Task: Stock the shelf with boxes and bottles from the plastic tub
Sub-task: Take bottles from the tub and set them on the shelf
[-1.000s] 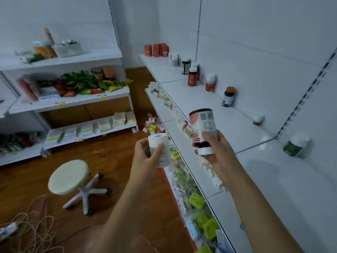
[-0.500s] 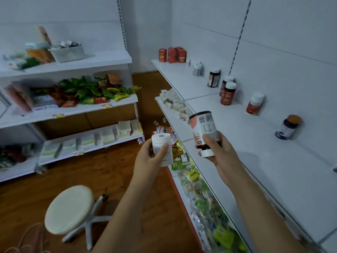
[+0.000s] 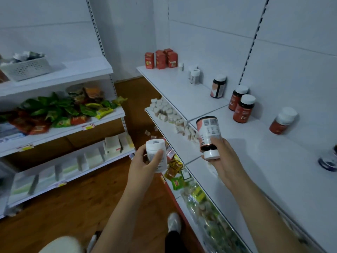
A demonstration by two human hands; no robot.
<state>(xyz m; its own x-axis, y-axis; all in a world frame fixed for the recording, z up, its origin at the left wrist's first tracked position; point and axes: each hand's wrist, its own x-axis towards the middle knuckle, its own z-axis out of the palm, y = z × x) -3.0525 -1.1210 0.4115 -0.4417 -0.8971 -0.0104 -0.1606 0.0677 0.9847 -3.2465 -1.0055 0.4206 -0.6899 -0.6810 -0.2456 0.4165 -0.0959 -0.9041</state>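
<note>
Bottles in both hands — your left hand (image 3: 145, 167) grips white bottle (image 3: 156, 154) upright, over the aisle. Your right hand (image 3: 225, 161) grips dark bottle (image 3: 209, 133) upside down w/ cap low — above white shelf (image 3: 264, 161) front edge.

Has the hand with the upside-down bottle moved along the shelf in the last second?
Yes. The right hand with the inverted bottle has moved further along the shelf, toward the two red Fe bottles.
</note>
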